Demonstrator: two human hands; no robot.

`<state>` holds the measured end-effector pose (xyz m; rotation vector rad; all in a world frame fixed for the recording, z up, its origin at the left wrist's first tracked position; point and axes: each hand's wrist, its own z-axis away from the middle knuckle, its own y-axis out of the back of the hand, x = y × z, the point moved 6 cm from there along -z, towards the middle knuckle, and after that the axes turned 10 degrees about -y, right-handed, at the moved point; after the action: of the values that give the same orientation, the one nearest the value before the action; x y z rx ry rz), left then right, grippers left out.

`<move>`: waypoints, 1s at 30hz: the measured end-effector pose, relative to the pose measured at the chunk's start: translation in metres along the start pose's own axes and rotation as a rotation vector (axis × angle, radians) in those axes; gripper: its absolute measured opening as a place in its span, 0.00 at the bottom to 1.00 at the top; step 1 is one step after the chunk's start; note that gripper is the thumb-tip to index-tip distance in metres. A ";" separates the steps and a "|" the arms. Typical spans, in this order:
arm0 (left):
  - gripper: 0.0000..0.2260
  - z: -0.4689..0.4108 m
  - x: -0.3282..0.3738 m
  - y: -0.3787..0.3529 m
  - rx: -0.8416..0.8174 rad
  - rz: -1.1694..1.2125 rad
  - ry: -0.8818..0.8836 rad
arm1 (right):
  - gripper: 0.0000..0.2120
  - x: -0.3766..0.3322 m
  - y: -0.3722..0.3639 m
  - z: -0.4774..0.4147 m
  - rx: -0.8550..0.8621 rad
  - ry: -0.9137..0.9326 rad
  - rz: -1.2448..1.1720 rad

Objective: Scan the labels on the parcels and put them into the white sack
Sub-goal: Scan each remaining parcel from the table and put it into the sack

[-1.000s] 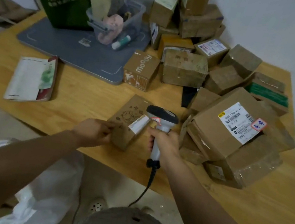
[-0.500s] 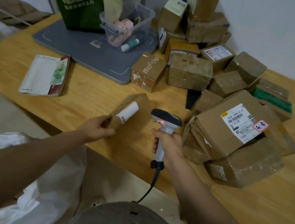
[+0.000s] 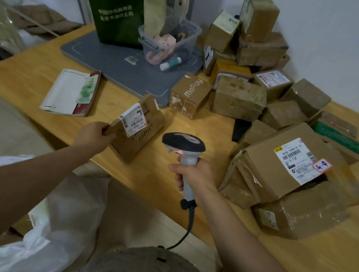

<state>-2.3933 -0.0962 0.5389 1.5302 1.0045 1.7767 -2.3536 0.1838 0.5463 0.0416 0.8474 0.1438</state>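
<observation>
My left hand point(image 3: 93, 135) grips the near end of a small brown parcel point(image 3: 142, 139), tilted up above the table with its white barcode label point(image 3: 133, 120) facing me. My right hand point(image 3: 193, 174) holds the handle of a grey corded barcode scanner point(image 3: 183, 142), whose dark head sits just right of the parcel. The white sack point(image 3: 56, 217) lies open on the floor at the lower left, below the table edge. A heap of brown parcels point(image 3: 283, 168) fills the right side of the wooden table point(image 3: 310, 259).
A grey mat point(image 3: 114, 64) at the back carries a green bag point(image 3: 117, 7) and a clear plastic bin point(image 3: 169, 38). A white booklet point(image 3: 71, 90) lies on the left. A "moooy" box point(image 3: 189, 94) stands mid-table. More boxes point(image 3: 253, 36) are stacked against the wall.
My left hand has lifted the small parcel, carried it leftward away from the scanner and turned its label up toward me. The scanner in my right hand stayed near the table's front edge.
</observation>
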 end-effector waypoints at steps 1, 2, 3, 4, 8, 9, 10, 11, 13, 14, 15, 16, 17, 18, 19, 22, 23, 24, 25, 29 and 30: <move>0.10 0.001 -0.002 0.001 -0.005 0.041 0.023 | 0.06 -0.002 -0.003 0.001 -0.003 0.006 0.032; 0.11 0.003 -0.003 0.002 -0.009 0.076 0.041 | 0.07 -0.003 -0.005 0.002 -0.005 0.013 0.062; 0.11 0.004 -0.005 0.003 -0.014 0.109 0.054 | 0.08 -0.005 -0.008 0.003 -0.009 0.023 0.091; 0.12 0.006 -0.006 0.004 -0.021 0.139 0.063 | 0.09 -0.006 -0.011 0.004 -0.018 0.035 0.120; 0.13 0.011 -0.013 0.007 -0.023 0.230 0.111 | 0.07 -0.008 -0.025 0.006 -0.047 0.074 0.199; 0.14 0.012 -0.016 0.008 -0.014 0.260 0.133 | 0.07 -0.007 -0.027 0.006 -0.048 0.073 0.205; 0.15 0.014 -0.018 0.009 -0.004 0.292 0.154 | 0.07 -0.007 -0.030 0.006 -0.049 0.072 0.211; 0.16 0.015 -0.019 0.010 0.007 0.325 0.168 | 0.07 -0.007 -0.032 0.006 -0.049 0.072 0.217; 0.17 0.017 -0.022 0.012 0.025 0.372 0.183 | 0.07 -0.008 -0.034 0.006 -0.048 0.079 0.227; 0.17 0.018 -0.024 0.012 0.030 0.381 0.186 | 0.07 -0.008 -0.036 0.006 -0.047 0.086 0.233; 0.16 0.019 -0.025 0.013 0.033 0.388 0.185 | 0.07 -0.010 -0.037 0.006 -0.048 0.098 0.242; 0.16 0.019 -0.026 0.014 0.037 0.392 0.182 | 0.07 -0.011 -0.038 0.006 -0.049 0.112 0.252; 0.16 0.020 -0.027 0.014 0.041 0.394 0.180 | 0.07 -0.012 -0.039 0.006 -0.052 0.125 0.262; 0.17 0.021 -0.028 0.015 0.046 0.396 0.178 | 0.07 -0.013 -0.041 0.007 -0.055 0.135 0.269; 0.17 0.021 -0.029 0.016 0.051 0.396 0.179 | 0.07 -0.014 -0.042 0.007 -0.059 0.142 0.275; 0.17 0.021 -0.030 0.018 0.046 0.372 0.183 | 0.08 -0.017 -0.044 0.010 -0.066 0.168 0.308; 0.17 0.021 -0.030 0.018 0.041 0.361 0.181 | 0.08 -0.018 -0.045 0.010 -0.065 0.176 0.315; 0.17 0.021 -0.030 0.019 0.040 0.353 0.178 | 0.08 -0.019 -0.045 0.011 -0.066 0.184 0.320; 0.17 0.021 -0.031 0.019 0.040 0.348 0.173 | 0.08 -0.020 -0.045 0.011 -0.068 0.192 0.326; 0.16 0.022 -0.033 0.018 0.041 0.314 0.160 | 0.09 -0.022 -0.046 0.013 -0.072 0.205 0.364; 0.16 0.022 -0.034 0.017 0.039 0.310 0.162 | 0.09 -0.022 -0.046 0.013 -0.072 0.202 0.372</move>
<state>-2.3649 -0.1301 0.5361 1.6592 0.9199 2.1355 -2.3536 0.1353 0.5669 0.1188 1.0301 0.5344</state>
